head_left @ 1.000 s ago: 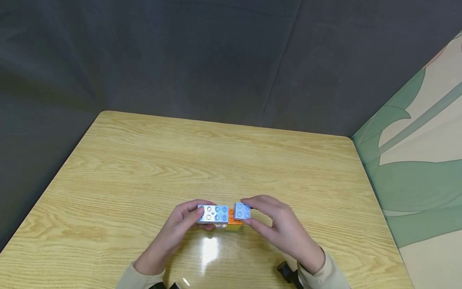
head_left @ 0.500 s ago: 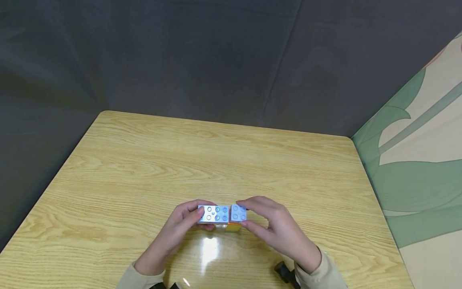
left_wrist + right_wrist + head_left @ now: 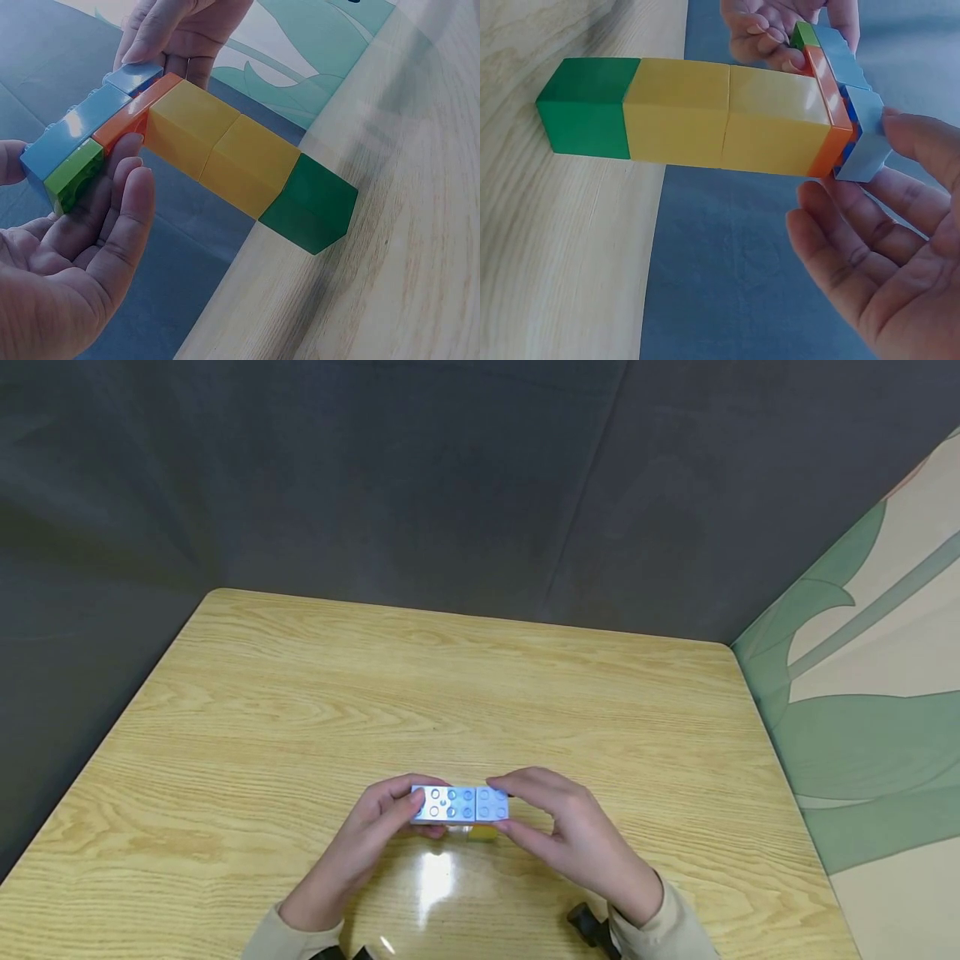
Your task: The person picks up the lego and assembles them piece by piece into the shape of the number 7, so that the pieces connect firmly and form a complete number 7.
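Observation:
A tower of toy building bricks stands on the table, a dark green brick [image 3: 589, 109] at its foot and two yellow bricks [image 3: 251, 165] above. An orange brick [image 3: 135, 116] crosses the top, and a long light blue brick [image 3: 444, 805] lies over it, reaching left, with a light green brick [image 3: 75, 176] below its left end. My left hand [image 3: 386, 814] holds that left end between thumb and fingers. My right hand [image 3: 558, 814] pinches a small light blue square brick [image 3: 492, 805] beside the long one. In the right wrist view it sits tilted, a narrow gap above the orange brick.
The wooden table [image 3: 420, 685] stretches away behind the bricks. A dark curtain [image 3: 450, 485] hangs beyond its far edge, and a green and cream patterned cloth [image 3: 877, 752] covers the right side. A black wrist-worn device [image 3: 592, 929] shows near the right sleeve.
My right hand has moved the small blue brick leftward over the orange brick until it lines up against the long blue brick. The left hand has stayed in place.

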Demonstrator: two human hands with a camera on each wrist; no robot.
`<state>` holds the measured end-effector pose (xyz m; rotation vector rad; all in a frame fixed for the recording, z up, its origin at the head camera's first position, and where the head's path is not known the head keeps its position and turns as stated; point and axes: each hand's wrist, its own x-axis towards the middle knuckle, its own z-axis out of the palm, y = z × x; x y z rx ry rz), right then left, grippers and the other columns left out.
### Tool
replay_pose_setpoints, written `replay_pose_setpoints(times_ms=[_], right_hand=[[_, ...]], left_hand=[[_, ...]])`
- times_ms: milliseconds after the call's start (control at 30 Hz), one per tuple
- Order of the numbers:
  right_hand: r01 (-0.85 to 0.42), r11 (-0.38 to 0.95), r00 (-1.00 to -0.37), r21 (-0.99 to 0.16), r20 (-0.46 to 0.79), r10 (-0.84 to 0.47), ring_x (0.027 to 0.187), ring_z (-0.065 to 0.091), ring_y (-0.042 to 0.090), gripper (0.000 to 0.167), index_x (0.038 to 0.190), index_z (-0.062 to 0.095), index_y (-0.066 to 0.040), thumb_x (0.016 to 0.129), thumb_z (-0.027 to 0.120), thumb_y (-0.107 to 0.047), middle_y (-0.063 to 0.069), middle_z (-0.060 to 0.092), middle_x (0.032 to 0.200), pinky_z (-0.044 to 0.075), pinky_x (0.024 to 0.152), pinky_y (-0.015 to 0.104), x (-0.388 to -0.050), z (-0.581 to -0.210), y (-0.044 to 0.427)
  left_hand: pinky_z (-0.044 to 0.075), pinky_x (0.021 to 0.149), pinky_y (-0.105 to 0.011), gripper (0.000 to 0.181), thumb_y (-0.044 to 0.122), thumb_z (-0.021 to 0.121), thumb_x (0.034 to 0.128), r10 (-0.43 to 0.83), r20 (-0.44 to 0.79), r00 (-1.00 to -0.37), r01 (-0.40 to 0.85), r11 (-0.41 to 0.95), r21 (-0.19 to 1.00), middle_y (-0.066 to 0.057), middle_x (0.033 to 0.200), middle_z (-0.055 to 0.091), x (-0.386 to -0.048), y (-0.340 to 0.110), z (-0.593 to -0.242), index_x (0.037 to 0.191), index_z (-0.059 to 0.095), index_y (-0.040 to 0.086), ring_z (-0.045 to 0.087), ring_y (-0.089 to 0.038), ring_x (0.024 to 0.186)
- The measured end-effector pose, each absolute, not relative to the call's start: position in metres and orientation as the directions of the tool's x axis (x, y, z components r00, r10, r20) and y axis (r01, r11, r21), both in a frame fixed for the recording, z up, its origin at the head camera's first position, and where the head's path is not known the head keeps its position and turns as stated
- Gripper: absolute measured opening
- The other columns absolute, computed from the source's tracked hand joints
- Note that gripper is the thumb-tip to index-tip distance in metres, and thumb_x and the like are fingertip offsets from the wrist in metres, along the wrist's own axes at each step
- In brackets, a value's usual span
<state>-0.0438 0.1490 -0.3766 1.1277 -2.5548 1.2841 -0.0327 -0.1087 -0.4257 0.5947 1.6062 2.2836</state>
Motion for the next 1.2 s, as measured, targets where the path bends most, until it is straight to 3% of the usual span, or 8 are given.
replay_pose_setpoints(times_ms=[1200], right_hand=[[-0.631, 0.467, -0.745, -0.620, 0.317, -0.586, 0.102, 0.063, 0.011, 0.034, 0.119, 0.069, -0.014, 0.085, 0.077, -0.015, -0.005, 0.068, 0.112, 0.055, 0.076, 0.029, -0.0449, -0.3765, 0.1477]], left_hand=[[0.058, 0.077, -0.039, 0.035, 0.007, 0.038, 0.1040, 0.454, 0.161, -0.876, -0.004, -0.340, 0.940, -0.007, 0.102, 0.070, -0.0318, -0.1087, -0.4257, 0.120, 0.049, -0.022, 0.068, -0.019, 0.087]])
